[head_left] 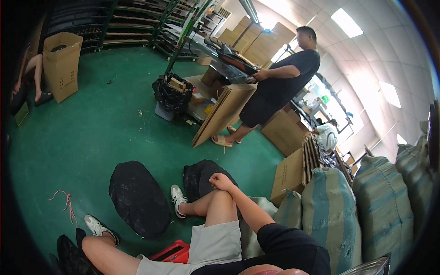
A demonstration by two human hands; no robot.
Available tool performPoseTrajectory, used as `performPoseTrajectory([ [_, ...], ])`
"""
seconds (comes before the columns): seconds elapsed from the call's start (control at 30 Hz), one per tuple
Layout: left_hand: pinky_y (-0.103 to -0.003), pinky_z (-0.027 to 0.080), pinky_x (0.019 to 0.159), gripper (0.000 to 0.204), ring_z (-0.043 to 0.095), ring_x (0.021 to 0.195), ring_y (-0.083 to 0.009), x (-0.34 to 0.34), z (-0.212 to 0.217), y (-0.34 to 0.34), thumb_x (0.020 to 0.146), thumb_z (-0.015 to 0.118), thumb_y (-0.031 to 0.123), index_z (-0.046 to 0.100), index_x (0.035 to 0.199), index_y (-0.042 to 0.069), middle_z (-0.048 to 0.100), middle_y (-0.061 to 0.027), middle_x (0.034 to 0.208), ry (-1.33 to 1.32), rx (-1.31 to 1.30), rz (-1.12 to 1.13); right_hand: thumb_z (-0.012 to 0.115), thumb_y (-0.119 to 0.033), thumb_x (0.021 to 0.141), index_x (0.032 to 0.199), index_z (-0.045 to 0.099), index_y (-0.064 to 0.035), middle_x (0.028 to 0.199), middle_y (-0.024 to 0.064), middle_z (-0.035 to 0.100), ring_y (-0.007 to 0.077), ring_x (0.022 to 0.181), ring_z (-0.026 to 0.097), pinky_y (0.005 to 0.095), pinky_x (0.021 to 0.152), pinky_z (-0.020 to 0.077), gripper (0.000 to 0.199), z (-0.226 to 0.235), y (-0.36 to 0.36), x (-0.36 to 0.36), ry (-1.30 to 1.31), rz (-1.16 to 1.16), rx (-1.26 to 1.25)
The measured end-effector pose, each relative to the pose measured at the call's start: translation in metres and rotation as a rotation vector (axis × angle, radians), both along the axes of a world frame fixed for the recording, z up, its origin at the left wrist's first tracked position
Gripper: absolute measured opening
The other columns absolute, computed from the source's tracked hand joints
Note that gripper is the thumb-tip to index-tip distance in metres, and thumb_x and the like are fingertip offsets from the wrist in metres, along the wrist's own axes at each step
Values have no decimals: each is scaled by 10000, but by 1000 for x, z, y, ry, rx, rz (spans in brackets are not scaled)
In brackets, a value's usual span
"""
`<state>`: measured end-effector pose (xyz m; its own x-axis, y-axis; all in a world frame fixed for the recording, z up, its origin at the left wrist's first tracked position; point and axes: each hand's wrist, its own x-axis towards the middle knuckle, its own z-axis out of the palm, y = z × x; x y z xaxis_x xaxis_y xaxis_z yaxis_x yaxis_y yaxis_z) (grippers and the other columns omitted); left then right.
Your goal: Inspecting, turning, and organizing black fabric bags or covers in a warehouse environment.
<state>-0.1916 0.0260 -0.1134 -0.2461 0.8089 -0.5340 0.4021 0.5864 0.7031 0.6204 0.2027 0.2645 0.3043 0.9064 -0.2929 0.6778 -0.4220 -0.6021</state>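
My right hand rests on top of my raised right knee, its fingers loosely curled with nothing visible in them. My left hand is out of view. On the floor before my feet lies a dark oval bundle. A second black bundle sits behind my right shin and hand, partly hidden by them. Between my legs, a red plastic stool shows under my light shorts. Crumpled black material lies beside my left leg.
A person stands ahead at a workbench, holding dark flat pieces. Flattened cardboard leans there, beside a bin with a black bag. Stuffed woven sacks line my right. A tall carton and another seated person are far left; pink string lies nearer.
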Motion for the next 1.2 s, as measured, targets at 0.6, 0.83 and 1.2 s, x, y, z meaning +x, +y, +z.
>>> performPoseTrajectory([
  [0.6, -415, 460, 870, 424, 550, 1008, -302, 87, -31, -23, 733, 749, 136, 574, 1097, 8, 598, -131, 1105, 41, -76, 31, 630, -205, 896, 857, 631, -16, 699, 50, 639, 131, 605, 612, 276, 577, 511, 192, 0, 25, -27, -61, -3, -100],
  [0.83, -416, 466, 829, 354, 566, 955, -305, 91, -32, 1, 744, 738, 157, 590, 1031, 12, 612, -132, 1045, 100, -111, -38, 635, -213, 892, 852, 621, -17, 690, 41, 619, 123, 614, 595, 283, 581, 505, 200, -4, 35, -35, -84, 76, -170],
  [1.2, -418, 475, 764, 262, 593, 874, -311, 98, -57, 22, 761, 721, 190, 614, 928, 18, 633, -134, 951, 171, -173, -140, 655, -230, 868, 902, 639, -23, 724, 63, 642, 150, 648, 607, 319, 614, 499, 210, -1, 47, -48, -244, 278, -241],
])
